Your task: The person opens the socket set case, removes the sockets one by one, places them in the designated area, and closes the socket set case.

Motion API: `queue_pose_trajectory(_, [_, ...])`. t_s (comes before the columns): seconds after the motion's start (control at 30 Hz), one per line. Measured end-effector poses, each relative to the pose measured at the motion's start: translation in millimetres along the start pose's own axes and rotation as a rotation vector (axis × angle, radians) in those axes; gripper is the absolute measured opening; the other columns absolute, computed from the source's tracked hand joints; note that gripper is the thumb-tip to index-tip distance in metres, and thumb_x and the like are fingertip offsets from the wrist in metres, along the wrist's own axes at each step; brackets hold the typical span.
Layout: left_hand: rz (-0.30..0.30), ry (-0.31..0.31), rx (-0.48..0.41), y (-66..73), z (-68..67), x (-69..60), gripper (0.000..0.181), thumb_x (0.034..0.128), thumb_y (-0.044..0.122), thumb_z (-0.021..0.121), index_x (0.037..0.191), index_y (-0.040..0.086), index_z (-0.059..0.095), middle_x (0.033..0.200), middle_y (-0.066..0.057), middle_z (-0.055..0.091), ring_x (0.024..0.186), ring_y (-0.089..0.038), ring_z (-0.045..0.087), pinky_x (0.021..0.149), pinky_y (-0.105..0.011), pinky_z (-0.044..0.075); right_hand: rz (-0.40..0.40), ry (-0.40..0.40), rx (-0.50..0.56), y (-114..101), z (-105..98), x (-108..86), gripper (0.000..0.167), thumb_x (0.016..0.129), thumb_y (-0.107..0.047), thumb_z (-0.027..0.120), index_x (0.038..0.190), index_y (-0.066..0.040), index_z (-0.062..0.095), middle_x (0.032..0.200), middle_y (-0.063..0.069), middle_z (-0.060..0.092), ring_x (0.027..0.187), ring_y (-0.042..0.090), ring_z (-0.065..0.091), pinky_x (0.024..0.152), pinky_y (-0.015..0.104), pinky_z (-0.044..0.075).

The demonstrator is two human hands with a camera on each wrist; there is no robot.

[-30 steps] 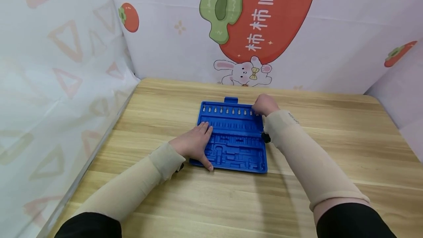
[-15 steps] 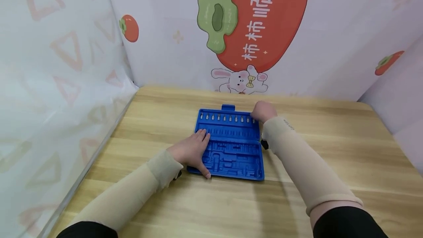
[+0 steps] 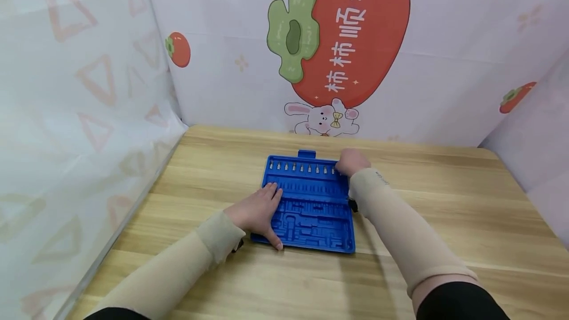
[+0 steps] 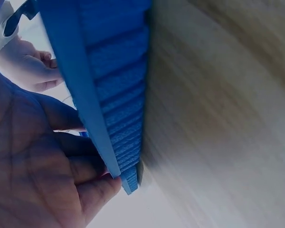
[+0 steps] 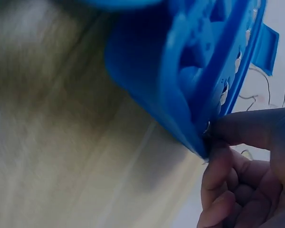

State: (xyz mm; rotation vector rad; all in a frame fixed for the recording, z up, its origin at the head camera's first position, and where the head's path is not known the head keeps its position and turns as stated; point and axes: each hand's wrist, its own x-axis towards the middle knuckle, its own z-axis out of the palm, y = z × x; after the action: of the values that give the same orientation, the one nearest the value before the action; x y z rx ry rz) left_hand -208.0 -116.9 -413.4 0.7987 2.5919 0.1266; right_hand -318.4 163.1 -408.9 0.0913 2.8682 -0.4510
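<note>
An opened blue plastic case (image 3: pixel 311 192) lies flat on the table, a row of small silver bits (image 3: pixel 302 168) along its far edge. My left hand (image 3: pixel 258 211) rests over its left side, fingers spread and thumb at the near edge; the left wrist view has the fingers (image 4: pixel 97 187) against the case's side wall (image 4: pixel 92 104). At the far right corner, my right hand (image 3: pixel 353 162) has thumb and index finger together. In the right wrist view, those fingertips (image 5: pixel 218 135) pinch at the row's end, where a bit of metal shows; they mostly cover it.
The wooden table (image 3: pixel 422 201) extends to both sides and in front of the case. A white printed cloth (image 3: pixel 213 78) stands behind it, and another (image 3: pixel 106 93) runs along the left. The case's blue latch tab (image 3: pixel 306 154) points towards the back.
The head view has tilted upward, so case and table sit lower in it. The right fingers now cover the last slot of the row, where a bit showed half a second ago. The left hand stays put.
</note>
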Motion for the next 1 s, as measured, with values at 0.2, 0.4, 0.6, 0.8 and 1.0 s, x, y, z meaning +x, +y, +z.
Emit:
queue_pose_trajectory(0.2, [0.001, -0.011, 0.016, -1.6, -0.5, -1.5, 0.141, 0.0648, 0.075, 0.085, 0.162, -0.005, 0.022, 0.168, -0.026, 0.015, 0.156, -0.039, 0.012, 0.124, -0.047, 0.017, 0.078, -0.019, 0.111, -6, 0, -4.5, 0.031, 0.101, -0.022, 0.059, 0.074, -0.007, 0.058, 0.072, 0.007, 0.056, 0.069, 0.025, 0.055, 0.059, 0.032, 0.043])
queue_pose_trajectory(0.4, [0.001, -0.01, 0.024, -1.3, -1.6, 0.6, 0.141, 0.0654, 0.075, 0.084, 0.162, -0.005, 0.021, 0.168, -0.025, 0.015, 0.156, -0.039, 0.011, 0.124, -0.047, 0.016, -0.021, -0.037, 0.093, -14, -4, -6.3, 0.036, 0.102, -0.021, 0.057, 0.068, -0.009, 0.053, 0.064, 0.004, 0.051, 0.063, 0.023, 0.054, 0.059, 0.033, 0.042])
queue_pose_trajectory(0.6, [0.01, -0.019, 0.026, 0.6, -2.7, 1.7, 0.141, 0.0661, 0.076, 0.084, 0.163, -0.004, 0.019, 0.169, -0.025, 0.013, 0.156, -0.038, 0.01, 0.125, -0.046, 0.016, -0.025, -0.03, -0.026, -7, -6, -8.0, 0.024, 0.099, -0.016, 0.06, 0.077, -0.005, 0.061, 0.078, 0.011, 0.061, 0.074, 0.029, 0.06, 0.066, 0.038, 0.05])
queue_pose_trajectory(0.8, [-0.002, -0.014, 0.02, 1.6, -6.0, 2.0, 0.141, 0.0664, 0.076, 0.083, 0.163, -0.004, 0.018, 0.169, -0.025, 0.012, 0.156, -0.038, 0.009, 0.125, -0.046, 0.015, -0.009, -0.088, 0.071, -6, -10, -5.3, 0.031, 0.099, -0.015, 0.057, 0.07, -0.009, 0.051, 0.07, 0.006, 0.05, 0.067, 0.024, 0.052, 0.063, 0.035, 0.043])
queue_pose_trajectory(1.0, [-0.001, -0.014, 0.004, 2.4, -4.4, 2.5, 0.141, 0.0659, 0.076, 0.083, 0.162, -0.004, 0.019, 0.169, -0.025, 0.013, 0.156, -0.038, 0.01, 0.125, -0.046, 0.014, -0.002, -0.124, 0.234, 0, -9, -2.2, 0.035, 0.097, -0.011, 0.057, 0.065, -0.011, 0.042, 0.063, 0.0, 0.041, 0.057, 0.018, 0.041, 0.057, 0.03, 0.036])
